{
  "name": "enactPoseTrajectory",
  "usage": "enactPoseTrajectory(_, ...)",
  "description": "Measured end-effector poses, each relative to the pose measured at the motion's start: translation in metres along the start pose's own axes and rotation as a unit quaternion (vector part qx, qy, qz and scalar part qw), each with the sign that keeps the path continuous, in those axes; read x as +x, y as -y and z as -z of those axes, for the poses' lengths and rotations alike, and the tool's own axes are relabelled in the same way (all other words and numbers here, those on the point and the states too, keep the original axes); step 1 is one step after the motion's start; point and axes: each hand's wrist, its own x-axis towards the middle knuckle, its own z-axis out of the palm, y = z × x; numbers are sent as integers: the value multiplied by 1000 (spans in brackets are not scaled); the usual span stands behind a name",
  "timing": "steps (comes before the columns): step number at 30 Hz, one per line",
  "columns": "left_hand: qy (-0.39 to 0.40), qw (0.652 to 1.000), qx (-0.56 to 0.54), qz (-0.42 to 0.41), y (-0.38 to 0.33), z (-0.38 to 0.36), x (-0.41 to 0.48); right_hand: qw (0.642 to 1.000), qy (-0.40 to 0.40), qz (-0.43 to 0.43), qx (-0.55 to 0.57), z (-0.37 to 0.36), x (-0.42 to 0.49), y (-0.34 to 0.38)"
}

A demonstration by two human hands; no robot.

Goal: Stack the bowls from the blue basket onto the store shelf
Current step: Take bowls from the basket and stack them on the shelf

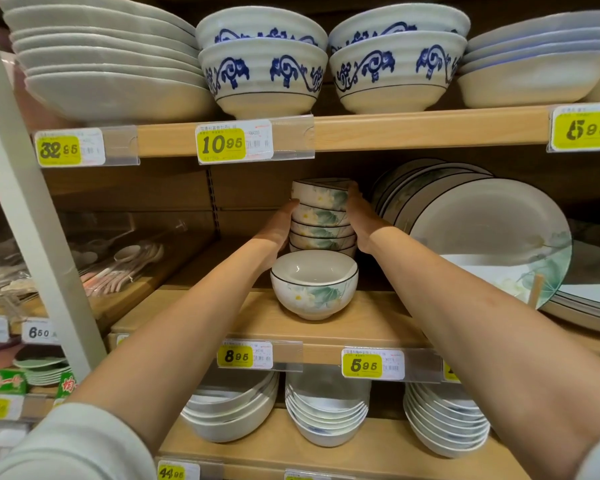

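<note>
A stack of several small white bowls with green leaf and flower prints [321, 216] stands deep on the middle wooden shelf [257, 323]. My left hand [279, 226] presses flat against the stack's left side. My right hand [359, 220] presses against its right side, fingers reaching up to the top bowl. One more bowl of the same print [314, 284] sits alone in front of the stack, near the shelf's front edge. The blue basket is not in view.
Large leaf-print plates [482, 237] lean upright right of the stack. Packed spoons [118, 265] lie at the left. The upper shelf holds blue-patterned bowls [262, 71] and white dishes; the lower shelf holds white bowl stacks [326, 410]. A white upright post [32, 202] stands at the left.
</note>
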Motion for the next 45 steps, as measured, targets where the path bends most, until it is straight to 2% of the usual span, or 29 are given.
enactPoseTrajectory(14, 14, 1000, -20, 17, 0, 1, 2, 1000, 12, -9, -22, 1, -8, 4)
enactPoseTrajectory(17, -8, 1000, 7, 17, -1, 8, 0, 1000, 20, -7, -23, 1, -14, 5)
enactPoseTrajectory(22, -46, 999, 1, 12, -10, 40, -10, 997, -34, 24, -69, -1, -31, 17)
enactPoseTrajectory(25, -58, 997, -42, -18, -10, 60, -29, 999, -10, 36, -25, -2, -55, 22)
enactPoseTrajectory(28, -73, 996, -34, -44, -2, 73, -71, 999, -8, 38, -17, 2, -91, 25)
enactPoseTrajectory(33, -130, 987, -31, -88, 20, 89, -158, 992, 47, 111, 40, 9, -149, 10)
enactPoseTrajectory(36, -179, 977, -64, -95, 40, 98, -214, 981, 79, 132, 118, -4, -183, -6)
enactPoseTrajectory(40, -276, 956, -68, -65, 76, 121, -285, 972, 160, 121, 124, -39, -232, -44)
enactPoseTrajectory(45, -333, 939, -87, -16, 125, 174, -355, 961, 254, 14, 106, -97, -291, -98)
